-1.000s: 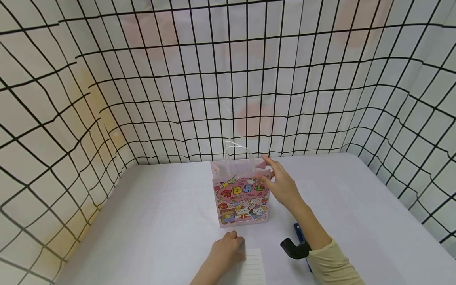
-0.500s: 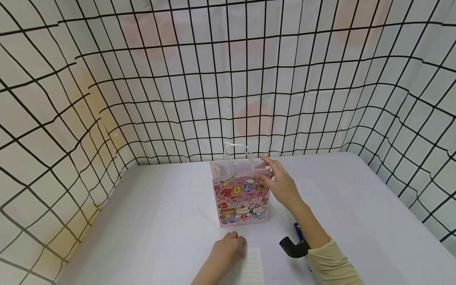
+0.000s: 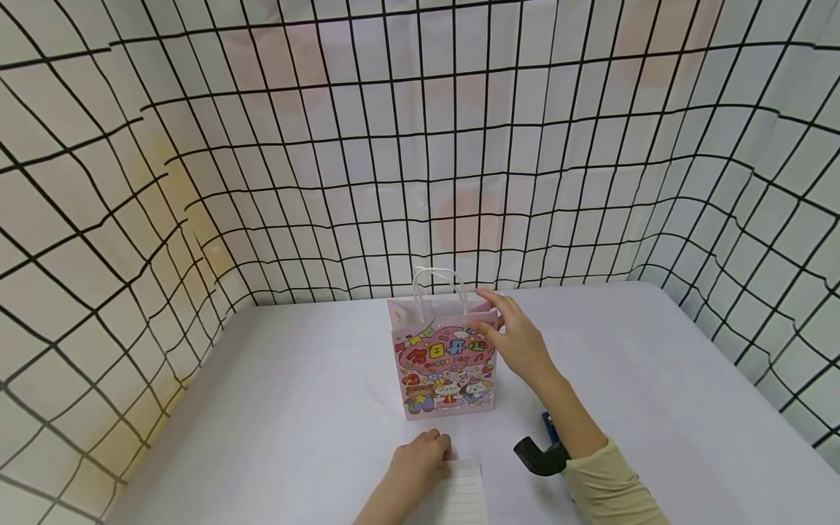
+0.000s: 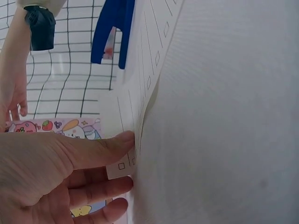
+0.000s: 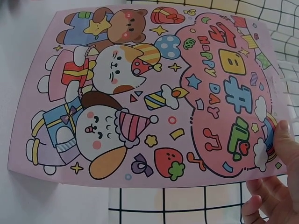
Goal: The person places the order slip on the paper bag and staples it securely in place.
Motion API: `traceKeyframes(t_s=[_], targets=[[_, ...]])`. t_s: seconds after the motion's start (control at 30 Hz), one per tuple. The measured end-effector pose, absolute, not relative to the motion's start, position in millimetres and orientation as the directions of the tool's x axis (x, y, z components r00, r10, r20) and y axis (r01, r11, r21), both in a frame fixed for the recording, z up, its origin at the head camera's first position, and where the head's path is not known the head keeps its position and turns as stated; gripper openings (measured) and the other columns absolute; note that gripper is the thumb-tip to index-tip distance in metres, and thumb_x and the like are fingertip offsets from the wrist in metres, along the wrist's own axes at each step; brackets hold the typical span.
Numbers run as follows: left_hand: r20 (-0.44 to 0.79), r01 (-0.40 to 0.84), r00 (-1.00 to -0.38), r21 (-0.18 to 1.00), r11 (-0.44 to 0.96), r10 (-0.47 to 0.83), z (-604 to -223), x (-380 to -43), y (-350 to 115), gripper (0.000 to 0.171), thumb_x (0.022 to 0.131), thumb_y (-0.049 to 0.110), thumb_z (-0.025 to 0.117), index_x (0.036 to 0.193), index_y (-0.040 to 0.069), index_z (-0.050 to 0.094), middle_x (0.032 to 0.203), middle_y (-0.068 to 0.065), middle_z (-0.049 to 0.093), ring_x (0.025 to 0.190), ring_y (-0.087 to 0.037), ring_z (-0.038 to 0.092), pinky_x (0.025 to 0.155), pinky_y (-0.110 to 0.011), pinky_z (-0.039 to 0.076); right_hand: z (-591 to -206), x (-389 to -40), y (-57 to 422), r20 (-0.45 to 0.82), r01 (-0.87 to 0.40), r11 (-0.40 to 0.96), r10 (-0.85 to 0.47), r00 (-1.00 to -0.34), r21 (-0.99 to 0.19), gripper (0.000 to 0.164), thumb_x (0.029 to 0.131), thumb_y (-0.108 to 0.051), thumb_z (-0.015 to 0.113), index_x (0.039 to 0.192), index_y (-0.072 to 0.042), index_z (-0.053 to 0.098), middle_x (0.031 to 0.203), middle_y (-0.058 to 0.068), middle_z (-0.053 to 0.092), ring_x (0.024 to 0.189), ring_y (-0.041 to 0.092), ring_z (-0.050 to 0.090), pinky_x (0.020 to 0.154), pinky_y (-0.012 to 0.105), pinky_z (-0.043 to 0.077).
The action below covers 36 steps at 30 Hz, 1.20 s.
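Gift bag [image 3: 446,372], pink printed paper, quantity one, stands upright on the worktop [image 3: 315,372], about midway between the left and right edges. The near edge is out of view.

Handling: the bag is probably light, with thin, fairly stiff panels that crease under pressure. The glossy-looking face may be slightly slippery. Suitable holding points are the upper rim at a side fold or the white handles [image 3: 438,271]; avoid squeezing the middle of the front panel, which would likely buckle.

Grip, right hand [image 3: 521,350]: pinches the bag at its upper right corner, thumb on the front face, other fingers at the side and rim.

Grip, left hand [image 3: 416,467]: pinches the end of a lined paper sheet [image 3: 467,492], thumb on top. The sheet lies between the bag and the near edge of the worktop; in the left wrist view its held end bends upward. Treat it as light, flexible and easily creased; hold it by the margin.

Count: one bag; apparently two handle loops; one sheet visible, layers beneath it cannot be told; one blue tool [image 4: 114,32], partly hidden by the right forearm in the head view; one black wrist device [image 3: 543,459] on the right wrist; two hands.
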<state>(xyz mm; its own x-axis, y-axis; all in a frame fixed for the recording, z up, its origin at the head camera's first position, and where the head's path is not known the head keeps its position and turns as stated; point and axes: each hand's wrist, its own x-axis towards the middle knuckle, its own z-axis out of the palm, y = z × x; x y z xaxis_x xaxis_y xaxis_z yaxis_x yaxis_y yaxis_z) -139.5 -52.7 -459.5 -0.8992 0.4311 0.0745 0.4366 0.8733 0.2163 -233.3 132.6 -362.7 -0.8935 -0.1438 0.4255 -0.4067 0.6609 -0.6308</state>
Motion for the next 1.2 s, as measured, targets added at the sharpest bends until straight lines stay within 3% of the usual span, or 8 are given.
traceKeyframes(t_s=[0.13, 0.3, 0.67, 0.97, 1.2], targets=[[0.074, 0.434, -0.9, 0.23, 0.871, 0.429, -459.9, -139.8, -51.9, 0.019, 0.072, 0.017, 0.073, 0.071, 0.018, 0.054, 0.065, 0.011, 0.049, 0.057, -0.002, 0.039, 0.047, -0.02, 0.034, -362.0, -233.1, 132.0, 0.416, -0.401, 0.659, -0.145, -0.898, -0.636, 0.05, 0.087, -0.033, 0.058, 0.133, -0.019, 0.044, 0.111, 0.005, 0.052, 0.078, 0.014, 0.046, 0.054, 0.024, 0.037], [0.115, 0.414, -0.91, 0.28, 0.866, 0.398, -458.7, -143.5, -51.6, 0.016, 0.073, 0.016, 0.072, 0.073, 0.02, 0.057, 0.068, 0.012, 0.057, 0.06, -0.002, 0.049, 0.048, -0.021, 0.037, -360.6, -233.7, 131.5, 0.419, -0.399, 0.667, -0.14, -0.897, -0.63, 0.04, 0.087, -0.031, 0.058, 0.124, -0.016, 0.051, 0.094, 0.004, 0.05, 0.073, 0.014, 0.043, 0.052, 0.025, 0.035], [0.189, 0.392, -0.92, 0.448, 0.803, 0.343, -452.2, -149.9, -59.2, 0.004, 0.079, 0.013, 0.067, 0.08, 0.017, 0.066, 0.08, 0.006, 0.068, 0.073, -0.009, 0.064, 0.059, -0.023, 0.047, -358.5, -236.7, 130.2, 0.415, -0.404, 0.661, -0.15, -0.897, -0.632, 0.031, 0.088, -0.03, 0.057, 0.115, -0.015, 0.058, 0.094, 0.003, 0.051, 0.073, 0.013, 0.042, 0.055, 0.025, 0.034], [0.295, 0.4, -0.914, 0.529, 0.748, 0.28, -446.4, -155.4, -62.4, 0.007, 0.079, 0.009, 0.066, 0.085, 0.012, 0.067, 0.083, 0.002, 0.07, 0.075, -0.01, 0.063, 0.068, -0.023, 0.05, -359.4, -236.9, 129.1, 0.42, -0.405, 0.664, -0.149, -0.895, -0.628, 0.027, 0.088, -0.034, 0.055, 0.107, -0.015, 0.061, 0.087, 0.001, 0.048, 0.071, 0.013, 0.042, 0.055, 0.026, 0.033], [0.372, 0.42, -0.899, 0.588, 0.691, 0.23, -440.7, -159.5, -63.3, 0.006, 0.079, 0.009, 0.066, 0.084, 0.009, 0.068, 0.079, -0.001, 0.069, 0.066, -0.004, 0.057, 0.06, -0.017, 0.047, -360.1, -236.7, 128.2, 0.448, -0.413, 0.684, -0.139, -0.883, -0.601, 0.023, 0.087, -0.035, 0.056, 0.099, -0.016, 0.063, 0.081, 0.0, 0.045, 0.068, 0.012, 0.041, 0.052, 0.025, 0.033]])
